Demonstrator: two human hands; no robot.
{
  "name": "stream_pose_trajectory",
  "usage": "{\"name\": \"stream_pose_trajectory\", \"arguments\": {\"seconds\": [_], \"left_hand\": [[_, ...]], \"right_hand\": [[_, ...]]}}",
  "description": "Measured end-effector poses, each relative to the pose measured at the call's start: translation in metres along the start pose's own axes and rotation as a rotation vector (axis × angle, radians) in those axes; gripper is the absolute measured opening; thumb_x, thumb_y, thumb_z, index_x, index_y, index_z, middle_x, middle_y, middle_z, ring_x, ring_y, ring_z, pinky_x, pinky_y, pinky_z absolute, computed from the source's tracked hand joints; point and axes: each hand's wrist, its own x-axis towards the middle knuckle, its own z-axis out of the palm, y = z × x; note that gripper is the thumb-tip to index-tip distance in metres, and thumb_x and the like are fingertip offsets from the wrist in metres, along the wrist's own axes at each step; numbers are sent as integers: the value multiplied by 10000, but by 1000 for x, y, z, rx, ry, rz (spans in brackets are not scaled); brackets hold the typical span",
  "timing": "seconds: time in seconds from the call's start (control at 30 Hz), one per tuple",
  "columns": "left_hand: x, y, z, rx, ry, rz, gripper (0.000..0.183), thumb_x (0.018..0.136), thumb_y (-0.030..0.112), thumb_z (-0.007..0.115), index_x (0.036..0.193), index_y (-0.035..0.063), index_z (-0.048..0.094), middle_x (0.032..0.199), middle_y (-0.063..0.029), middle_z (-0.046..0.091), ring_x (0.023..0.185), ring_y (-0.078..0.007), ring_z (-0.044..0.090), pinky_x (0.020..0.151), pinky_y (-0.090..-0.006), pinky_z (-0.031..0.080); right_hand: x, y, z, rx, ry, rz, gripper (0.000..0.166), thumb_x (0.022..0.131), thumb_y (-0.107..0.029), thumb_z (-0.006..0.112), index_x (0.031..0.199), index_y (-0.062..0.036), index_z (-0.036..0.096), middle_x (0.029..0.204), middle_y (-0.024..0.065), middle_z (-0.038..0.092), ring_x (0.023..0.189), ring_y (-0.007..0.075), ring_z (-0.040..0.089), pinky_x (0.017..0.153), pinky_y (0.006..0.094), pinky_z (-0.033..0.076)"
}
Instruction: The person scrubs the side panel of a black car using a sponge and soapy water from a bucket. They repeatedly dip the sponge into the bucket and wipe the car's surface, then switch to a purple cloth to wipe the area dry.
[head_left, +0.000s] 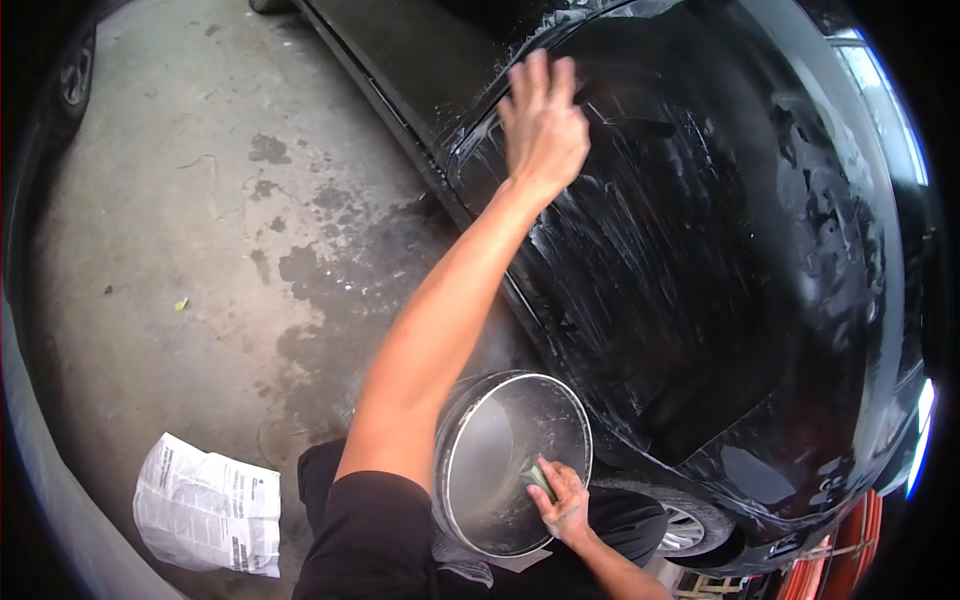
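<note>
A black car body panel (660, 225) fills the right side of the view, wet and streaked with whitish residue. My left hand (546, 124) reaches far out over its edge seam, palm down and fingers apart, slightly blurred; nothing is visible in it. Whether the palm touches the paint I cannot tell. Between my legs stands a round bucket (448, 465) holding cloudy grey water (484, 450). Over the bucket's mouth, my right hand (562, 499) grips a small greenish block (540, 480) between thumb and fingers.
A wheel (682, 525) of the car sits beyond my right knee. Printed newspaper (210, 506) lies on the concrete floor (172, 225) at lower left. Dark wet patches (322, 262) mark the floor beside the car. Another vehicle's wheel (76, 79) appears at upper left.
</note>
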Motion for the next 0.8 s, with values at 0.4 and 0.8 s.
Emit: {"name": "stream_pose_trajectory", "arguments": {"seconds": [0.4,0.8], "left_hand": [[-32,-23,-24,-37,-278,-238,702,1097,350,524,1679,23,307,1779,-230,194,1607,-531,200,1239,-727,245],[-244,77,-144,183,-1375,64,589,954,323,746,1493,135,601,1458,-206,603,1280,-434,632,1029,-516,558]], "right_hand": [[1,-6,0,-29,-30,2,509,952,-311,800,1390,-70,706,1256,203,711,1134,406,693,967,465,581],[-5,2,1,-123,-137,23,603,1028,-400,686,1539,-101,567,1277,197,683,1161,401,661,990,479,562]]}}
